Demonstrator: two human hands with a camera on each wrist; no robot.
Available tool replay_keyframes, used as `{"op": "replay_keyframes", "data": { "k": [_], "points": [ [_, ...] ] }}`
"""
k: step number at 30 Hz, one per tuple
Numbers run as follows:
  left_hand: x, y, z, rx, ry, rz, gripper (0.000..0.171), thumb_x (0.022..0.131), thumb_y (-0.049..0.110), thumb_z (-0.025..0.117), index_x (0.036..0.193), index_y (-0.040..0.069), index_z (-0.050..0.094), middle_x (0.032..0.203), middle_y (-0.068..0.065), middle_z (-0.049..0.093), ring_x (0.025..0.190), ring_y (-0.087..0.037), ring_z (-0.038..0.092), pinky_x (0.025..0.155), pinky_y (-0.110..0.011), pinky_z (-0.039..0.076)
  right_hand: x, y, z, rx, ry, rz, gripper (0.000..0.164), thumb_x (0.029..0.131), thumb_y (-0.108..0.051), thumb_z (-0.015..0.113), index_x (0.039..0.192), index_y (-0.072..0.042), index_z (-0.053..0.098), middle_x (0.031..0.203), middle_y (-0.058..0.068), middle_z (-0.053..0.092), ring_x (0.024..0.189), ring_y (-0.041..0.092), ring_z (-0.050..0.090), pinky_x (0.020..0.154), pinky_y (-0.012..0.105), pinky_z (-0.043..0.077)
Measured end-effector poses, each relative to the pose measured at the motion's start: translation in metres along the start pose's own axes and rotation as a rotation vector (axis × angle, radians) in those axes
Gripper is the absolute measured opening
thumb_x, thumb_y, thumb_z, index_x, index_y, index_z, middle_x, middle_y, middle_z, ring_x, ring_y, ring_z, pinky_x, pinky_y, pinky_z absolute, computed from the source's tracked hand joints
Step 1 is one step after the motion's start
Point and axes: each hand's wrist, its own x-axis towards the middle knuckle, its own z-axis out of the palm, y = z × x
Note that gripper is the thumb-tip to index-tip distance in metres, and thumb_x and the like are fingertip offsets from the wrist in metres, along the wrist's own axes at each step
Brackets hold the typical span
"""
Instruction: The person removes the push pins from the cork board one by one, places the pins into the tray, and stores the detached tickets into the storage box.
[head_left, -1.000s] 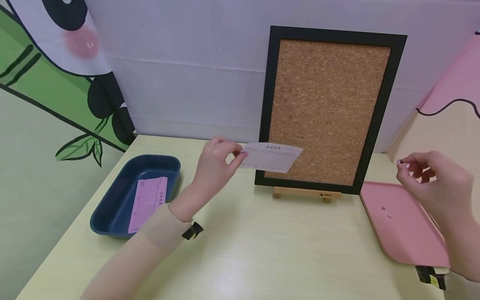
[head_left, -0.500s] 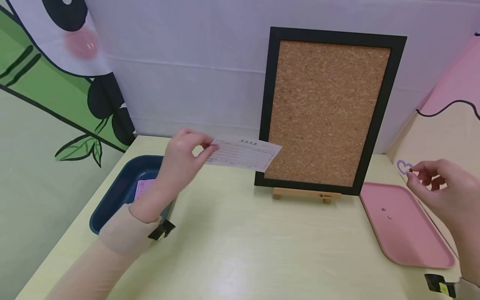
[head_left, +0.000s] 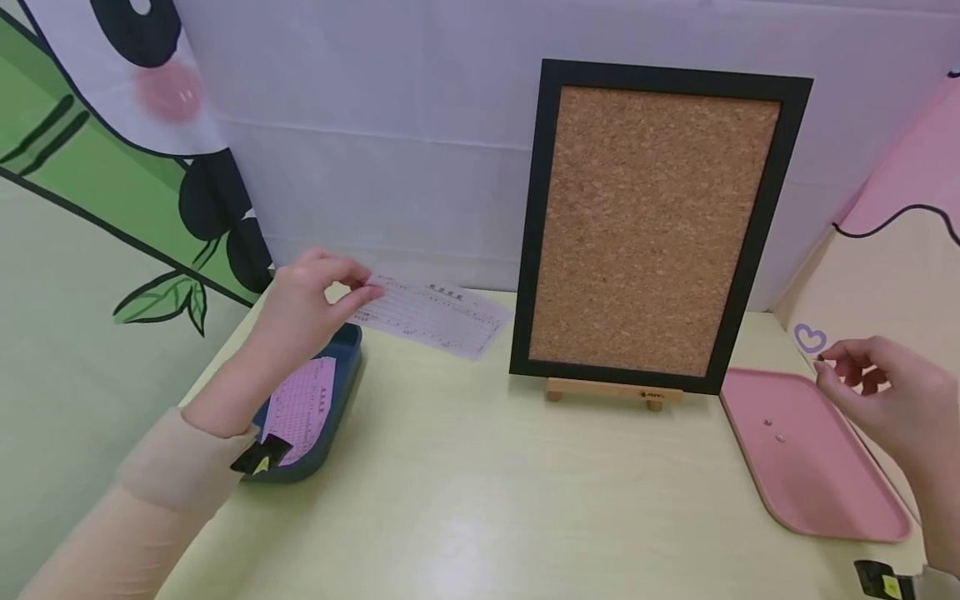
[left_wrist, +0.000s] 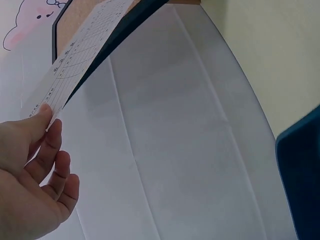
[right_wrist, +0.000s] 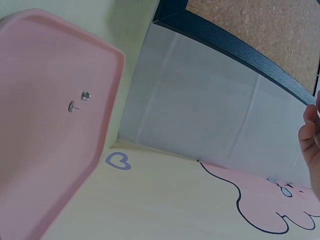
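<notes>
My left hand (head_left: pixel 303 304) pinches a printed paper slip (head_left: pixel 438 315) by its left end, above the table beside the blue tub (head_left: pixel 341 400). In the left wrist view the slip (left_wrist: pixel 82 55) slants up from the thumb and fingertips. At the right, my right hand (head_left: pixel 881 387) pinches a small thumbtack (head_left: pixel 820 358) over the back edge of the pink tray (head_left: pixel 817 500). Two more thumbtacks (right_wrist: pixel 86 95) lie on that tray. Between the hands stands a black-framed corkboard (head_left: pixel 652 233). Only some fingers of the right hand show in the right wrist view.
The corkboard leans on a small wooden easel (head_left: pixel 615 389). A pink printed slip (head_left: pixel 302 408) lies in the tub, partly behind the left wrist. A pale cloth backdrop (head_left: pixel 390 192) closes off the back of the pale table (head_left: pixel 480 492).
My left hand has moved left with the slip, away from the corkboard and towards the tub. My right hand has drifted slightly right and down, still pinching the thumbtack.
</notes>
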Motion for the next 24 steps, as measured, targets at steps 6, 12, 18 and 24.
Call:
{"op": "replay_keyframes", "data": {
  "k": [6,12,18,24],
  "points": [
    [-0.001,-0.022,-0.016,0.055,-0.060,-0.005,0.013,0.081,0.014,0.074,0.091,0.006,0.071,0.088,-0.008,0.067,0.091,-0.022,0.052,0.070,-0.038,0.044,-0.006,0.011,0.004,0.009,-0.033,0.006,0.020,0.066,0.009,0.070,0.082,-0.001,0.066,0.071,-0.022,0.046,0.065,-0.015,0.037,0.059,0.002,0.033],
    [-0.002,-0.048,-0.034,0.118,-0.156,-0.040,0.012,0.081,0.013,0.074,0.091,0.008,0.071,0.089,-0.007,0.066,0.090,-0.021,0.050,0.070,-0.035,0.043,-0.011,0.019,0.009,0.047,-0.046,-0.006,0.026,0.061,0.013,0.071,0.082,-0.001,0.065,0.072,-0.027,0.045,0.064,-0.014,0.039,0.058,0.002,0.034],
    [-0.002,-0.073,-0.050,0.164,-0.207,-0.028,0.011,0.079,0.009,0.075,0.088,0.009,0.071,0.085,-0.006,0.060,0.080,-0.017,0.046,0.056,-0.023,0.040,-0.015,0.028,0.010,0.035,-0.078,0.015,0.023,0.064,0.011,0.070,0.081,-0.004,0.065,0.070,-0.024,0.047,0.063,-0.013,0.040,0.056,0.003,0.034],
    [-0.002,-0.100,-0.062,0.176,-0.282,-0.084,0.013,0.080,0.010,0.074,0.092,0.006,0.072,0.089,-0.011,0.056,0.081,-0.023,0.048,0.054,-0.023,0.040,-0.020,0.036,0.012,0.053,-0.110,0.043,0.023,0.064,0.008,0.070,0.080,-0.008,0.065,0.068,-0.027,0.048,0.061,-0.013,0.041,0.056,0.004,0.034]
  ]
}}
